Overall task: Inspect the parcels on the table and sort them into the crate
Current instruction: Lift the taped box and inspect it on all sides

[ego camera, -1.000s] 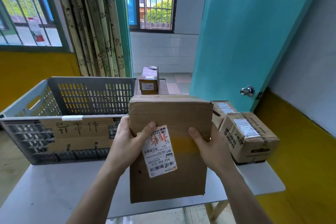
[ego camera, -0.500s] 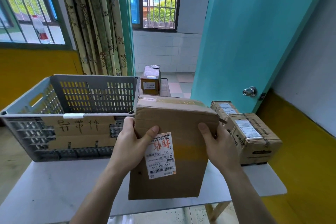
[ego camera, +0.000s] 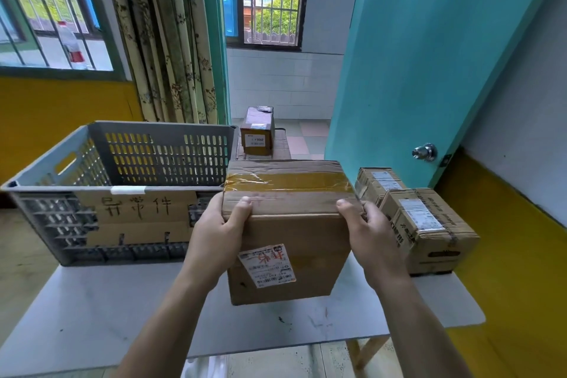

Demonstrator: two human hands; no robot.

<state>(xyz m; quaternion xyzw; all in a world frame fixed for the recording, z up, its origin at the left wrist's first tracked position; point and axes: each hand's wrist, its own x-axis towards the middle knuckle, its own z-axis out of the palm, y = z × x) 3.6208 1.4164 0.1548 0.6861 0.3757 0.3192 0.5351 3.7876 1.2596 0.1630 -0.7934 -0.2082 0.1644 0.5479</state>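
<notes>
I hold a large brown cardboard parcel (ego camera: 294,224) above the white table (ego camera: 92,316), between both hands. My left hand (ego camera: 219,230) grips its left edge and my right hand (ego camera: 368,230) grips its right edge, thumbs on the near upper edge. Its taped top face tilts toward me, and a white shipping label with red writing sits on the front face. The grey slotted crate (ego camera: 122,181) stands at the left, with a cardboard sign on its front wall. Two smaller parcels (ego camera: 423,224) lie on the table at the right.
Another small box (ego camera: 257,132) sits on a surface behind the table. A teal door (ego camera: 414,70) with a metal knob stands open at the right. Curtains and barred windows are behind the crate. The table's front edge is near me.
The parcel has tipped forward so its taped top now shows, and it sits lower. Both thumbs have shifted from the front face to the upper edge.
</notes>
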